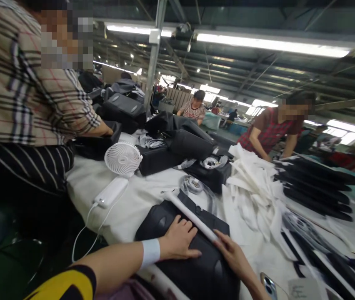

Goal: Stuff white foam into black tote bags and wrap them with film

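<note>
A black bag (pixel 183 264) lies on the cloth-covered table in front of me. Across its top runs a white-wrapped handle (pixel 193 216), slanting from upper left to lower right. My left hand (pixel 180 239), with a pale band at the wrist, rests flat on the bag's upper face, thumb apart from the fingers. At the bag's right side is my right hand (pixel 230 252), its fingers stretched out and touching the bag by the handle's lower end. Just beyond the bag sits a coiled strap in clear plastic (pixel 193 185).
A white fan (pixel 123 159) with a cable stands on the table (pixel 146 198) at left. Black bags (pixel 190 143) are piled behind. White sheets (pixel 252 187), stacked black pieces (pixel 318 183) and a phone (pixel 268 285) lie to the right. Co-workers stand left and right.
</note>
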Tool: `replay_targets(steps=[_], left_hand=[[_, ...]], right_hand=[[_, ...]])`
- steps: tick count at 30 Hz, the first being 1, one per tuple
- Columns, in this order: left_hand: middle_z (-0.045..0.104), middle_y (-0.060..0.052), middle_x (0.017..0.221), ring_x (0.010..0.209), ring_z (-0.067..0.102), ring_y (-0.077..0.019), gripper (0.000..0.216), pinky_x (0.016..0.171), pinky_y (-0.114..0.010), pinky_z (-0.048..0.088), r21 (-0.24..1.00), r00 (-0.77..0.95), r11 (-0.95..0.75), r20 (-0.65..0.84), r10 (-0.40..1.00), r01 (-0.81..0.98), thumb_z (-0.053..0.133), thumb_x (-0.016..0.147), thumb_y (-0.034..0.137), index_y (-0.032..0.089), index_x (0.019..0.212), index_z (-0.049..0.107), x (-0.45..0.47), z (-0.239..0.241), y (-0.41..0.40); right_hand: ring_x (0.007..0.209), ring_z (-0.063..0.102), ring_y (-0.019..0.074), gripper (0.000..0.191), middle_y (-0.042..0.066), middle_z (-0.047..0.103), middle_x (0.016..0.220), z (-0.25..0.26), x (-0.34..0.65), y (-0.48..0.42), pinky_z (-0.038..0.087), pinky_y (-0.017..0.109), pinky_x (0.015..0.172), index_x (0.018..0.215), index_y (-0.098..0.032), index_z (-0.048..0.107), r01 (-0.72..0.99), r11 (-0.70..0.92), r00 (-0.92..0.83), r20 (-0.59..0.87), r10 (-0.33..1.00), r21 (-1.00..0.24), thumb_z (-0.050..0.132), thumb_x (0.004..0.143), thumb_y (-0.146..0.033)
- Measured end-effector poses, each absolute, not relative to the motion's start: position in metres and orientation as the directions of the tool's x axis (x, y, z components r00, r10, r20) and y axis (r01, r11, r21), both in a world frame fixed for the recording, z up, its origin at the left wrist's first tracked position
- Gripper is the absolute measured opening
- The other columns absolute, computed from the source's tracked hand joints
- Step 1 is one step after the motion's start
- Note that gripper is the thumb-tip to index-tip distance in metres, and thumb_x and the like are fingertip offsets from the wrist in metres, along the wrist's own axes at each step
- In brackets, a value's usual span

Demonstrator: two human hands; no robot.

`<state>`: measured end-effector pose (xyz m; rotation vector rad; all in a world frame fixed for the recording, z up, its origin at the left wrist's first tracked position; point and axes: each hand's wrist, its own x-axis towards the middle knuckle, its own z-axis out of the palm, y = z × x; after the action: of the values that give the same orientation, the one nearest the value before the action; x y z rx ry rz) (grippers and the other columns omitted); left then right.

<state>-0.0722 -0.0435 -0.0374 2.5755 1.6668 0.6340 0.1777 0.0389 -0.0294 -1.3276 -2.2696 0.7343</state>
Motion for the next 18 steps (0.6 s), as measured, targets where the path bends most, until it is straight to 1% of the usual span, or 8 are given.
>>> replay_targets(steps=[2, 5, 7, 10, 11, 13, 15, 18], left_hand=[[0.062, -0.013, 0.107, 0.101, 0.056, -0.0301, 0.080, 0.094, -0.050, 0.038, 0.205, 0.325, -0.390, 0.287, 0.901, 0.898, 0.042, 0.074, 0.083, 0.015, 0.113, 0.060, -0.077, -0.027, -0.040], [0.062, -0.012, 0.097, 0.091, 0.058, -0.0277, 0.078, 0.081, -0.041, 0.043, 0.179, 0.359, -0.419, 0.291, 0.887, 0.890, 0.041, 0.075, 0.083, 0.012, 0.101, 0.061, -0.080, -0.008, -0.040], [0.062, -0.011, 0.094, 0.087, 0.059, -0.0259, 0.074, 0.076, -0.038, 0.043, 0.157, 0.402, -0.466, 0.320, 0.858, 0.871, 0.041, 0.078, 0.080, 0.012, 0.099, 0.060, -0.080, 0.003, -0.045], [0.063, -0.011, 0.091, 0.083, 0.061, -0.0254, 0.073, 0.071, -0.037, 0.045, 0.124, 0.436, -0.502, 0.348, 0.830, 0.856, 0.042, 0.078, 0.080, 0.012, 0.097, 0.059, -0.077, 0.013, -0.050], [0.063, -0.012, 0.092, 0.083, 0.062, -0.0255, 0.073, 0.070, -0.037, 0.045, 0.116, 0.440, -0.505, 0.352, 0.826, 0.855, 0.043, 0.077, 0.080, 0.012, 0.096, 0.059, -0.077, 0.015, -0.050], [0.065, -0.014, 0.094, 0.082, 0.064, -0.0263, 0.074, 0.070, -0.037, 0.047, 0.118, 0.437, -0.498, 0.337, 0.834, 0.859, 0.045, 0.076, 0.080, 0.012, 0.098, 0.059, -0.077, 0.016, -0.047], [0.067, -0.015, 0.093, 0.080, 0.066, -0.0274, 0.075, 0.069, -0.038, 0.049, 0.158, 0.437, -0.483, 0.254, 0.863, 0.861, 0.047, 0.074, 0.081, 0.012, 0.098, 0.060, -0.078, 0.018, -0.040], [0.070, -0.014, 0.086, 0.076, 0.068, -0.0292, 0.073, 0.063, -0.037, 0.052, 0.261, 0.471, -0.474, 0.078, 0.879, 0.841, 0.052, 0.069, 0.083, 0.014, 0.090, 0.064, -0.079, 0.019, -0.025]], right_hand=[[0.085, 0.065, 0.0251, 0.061, 0.005, 0.069, 0.085, -0.023, 0.179, 0.043, 0.052, 0.037, 0.082, 0.123, -0.017, 0.064, 0.675, 0.328, -0.436, 0.001, 0.900, -0.661, 0.055, 0.077, -0.056], [0.070, 0.063, 0.0234, 0.071, 0.003, 0.066, 0.070, -0.008, 0.173, 0.047, 0.052, 0.036, 0.071, 0.123, -0.011, 0.063, 0.692, 0.229, -0.422, -0.127, 0.898, -0.685, 0.059, 0.073, -0.060], [0.077, 0.064, 0.0243, 0.072, 0.004, 0.069, 0.076, 0.003, 0.163, 0.047, 0.052, 0.036, 0.076, 0.122, -0.010, 0.064, 0.666, 0.192, -0.472, -0.208, 0.856, -0.721, 0.063, 0.070, -0.061], [0.098, 0.064, 0.0268, 0.064, 0.008, 0.072, 0.100, 0.020, 0.143, 0.040, 0.049, 0.037, 0.090, 0.117, -0.014, 0.068, 0.604, 0.124, -0.624, -0.369, 0.689, -0.787, 0.067, 0.071, -0.058], [0.101, 0.064, 0.0270, 0.060, 0.008, 0.071, 0.104, 0.025, 0.138, 0.037, 0.049, 0.037, 0.092, 0.115, -0.016, 0.069, 0.594, 0.087, -0.662, -0.425, 0.617, -0.800, 0.068, 0.071, -0.057], [0.097, 0.066, 0.0264, 0.054, 0.007, 0.072, 0.100, 0.029, 0.130, 0.033, 0.050, 0.037, 0.089, 0.109, -0.018, 0.072, 0.601, -0.002, -0.692, -0.522, 0.499, -0.799, 0.069, 0.071, -0.057], [0.086, 0.068, 0.0254, 0.053, 0.007, 0.073, 0.090, 0.030, 0.129, 0.031, 0.052, 0.036, 0.084, 0.101, -0.018, 0.074, 0.628, -0.076, -0.674, -0.590, 0.444, -0.774, 0.071, 0.068, -0.060], [0.074, 0.068, 0.0253, 0.062, 0.009, 0.072, 0.077, 0.029, 0.136, 0.031, 0.053, 0.037, 0.078, 0.081, -0.015, 0.076, 0.707, -0.084, -0.562, -0.630, 0.536, -0.702, 0.061, 0.066, -0.074]])
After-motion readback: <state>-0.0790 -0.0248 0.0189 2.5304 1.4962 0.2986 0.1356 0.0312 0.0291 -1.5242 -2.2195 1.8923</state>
